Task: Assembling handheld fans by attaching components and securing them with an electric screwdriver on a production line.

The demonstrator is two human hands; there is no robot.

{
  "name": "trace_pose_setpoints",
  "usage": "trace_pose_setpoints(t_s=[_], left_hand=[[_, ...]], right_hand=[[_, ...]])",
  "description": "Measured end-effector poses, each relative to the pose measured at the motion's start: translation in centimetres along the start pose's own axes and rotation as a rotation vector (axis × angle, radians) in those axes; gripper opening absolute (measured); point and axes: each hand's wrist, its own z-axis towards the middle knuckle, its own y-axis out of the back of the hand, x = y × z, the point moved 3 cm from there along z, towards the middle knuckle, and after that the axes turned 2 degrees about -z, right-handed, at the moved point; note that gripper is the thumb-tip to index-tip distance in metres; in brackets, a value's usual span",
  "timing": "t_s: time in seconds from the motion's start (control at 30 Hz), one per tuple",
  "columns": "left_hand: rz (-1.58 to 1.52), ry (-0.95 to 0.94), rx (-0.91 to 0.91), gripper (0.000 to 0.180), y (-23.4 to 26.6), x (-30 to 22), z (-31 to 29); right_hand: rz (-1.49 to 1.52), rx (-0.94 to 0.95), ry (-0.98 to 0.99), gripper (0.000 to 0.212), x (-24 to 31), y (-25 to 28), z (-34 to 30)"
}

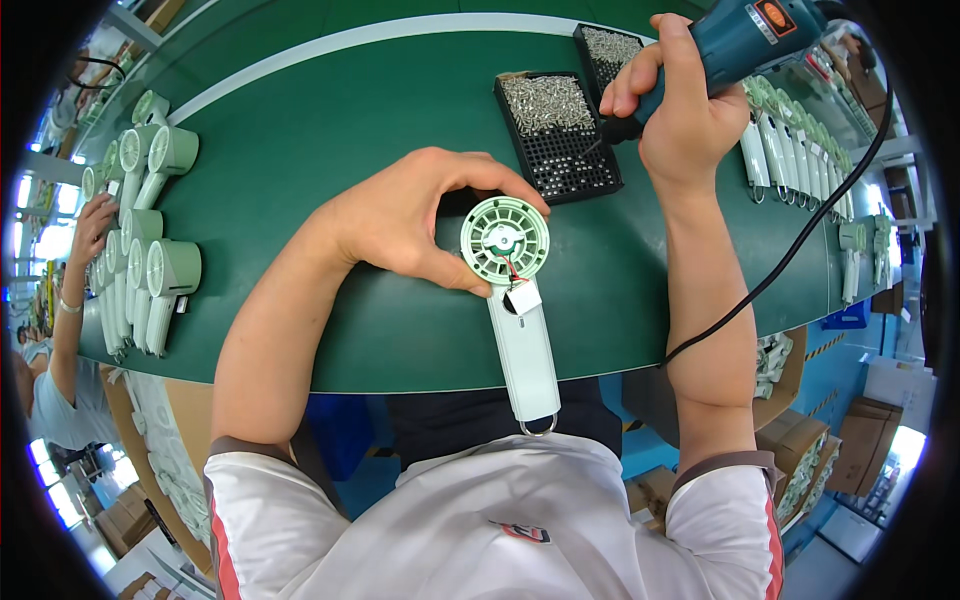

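Observation:
My left hand (420, 215) is closed around the round head of a pale green handheld fan (522, 345), thumb and fingers on either side of the rim. The head's open back shows a motor hub and thin red and black wires, with a small white block below them. Its handle points toward me and ends in a metal loop at the table edge. My right hand (690, 120) grips a teal electric screwdriver (750, 45), its dark tip over a black screw tray (560, 135). Silver screws are heaped in the tray's far part; others sit in its grid of holes.
A second screw tray (608, 55) stands behind the first. Several fans (150, 230) are stacked at the left, where another person's hand (92, 228) reaches in. More handles (790, 150) stand in a row at the right. The black cord (800, 235) hangs across my right forearm.

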Motion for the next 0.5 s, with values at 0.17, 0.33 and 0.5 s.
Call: trace_pose_setpoints(t_s=[0.17,0.33,0.5], left_hand=[[0.009,-0.002,-0.004,0.066,0.0,0.1,-0.1],[-0.009,0.022,-0.013,0.066,-0.1,0.0,-0.2],[0.008,0.01,-0.012,0.068,0.0,-0.1,-0.2]], right_hand=[[-0.117,-0.055,0.008,0.02,0.0,-0.1,0.1],[-0.061,0.083,0.062,0.011,0.5,-1.5,-1.1],[-0.079,0.09,0.093,0.012,0.7,-1.5,-1.1]])
